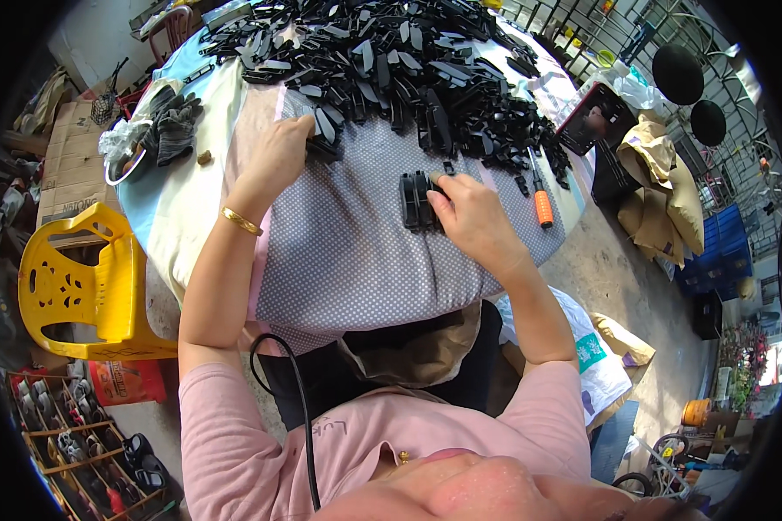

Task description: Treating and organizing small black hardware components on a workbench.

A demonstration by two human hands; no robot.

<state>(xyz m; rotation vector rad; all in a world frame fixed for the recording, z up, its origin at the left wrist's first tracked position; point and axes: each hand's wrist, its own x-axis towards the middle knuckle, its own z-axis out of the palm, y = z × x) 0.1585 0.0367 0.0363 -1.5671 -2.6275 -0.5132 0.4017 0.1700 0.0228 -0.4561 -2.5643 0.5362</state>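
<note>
A large heap of black plastic pieces (365, 65) covers the far part of the round table. At its near left edge, my left hand (280, 154) has its fingers curled in against a black plastic piece; the fingertips are partly hidden. On the dotted cloth in front of me stand a few black plastic parts (413, 201) side by side. My right hand (476, 213) pinches the right end of this group between thumb and fingers. Right of that hand lies a screwdriver (543, 208) with an orange handle.
Dark gloves (175, 126) and a plastic bag (123, 139) lie at the table's left. A phone (595, 117) is propped at the right edge. A yellow plastic chair (117, 286) stands left, brown sacks (669, 195) and a blue crate (721, 247) right. A black cable (302, 408) crosses my front.
</note>
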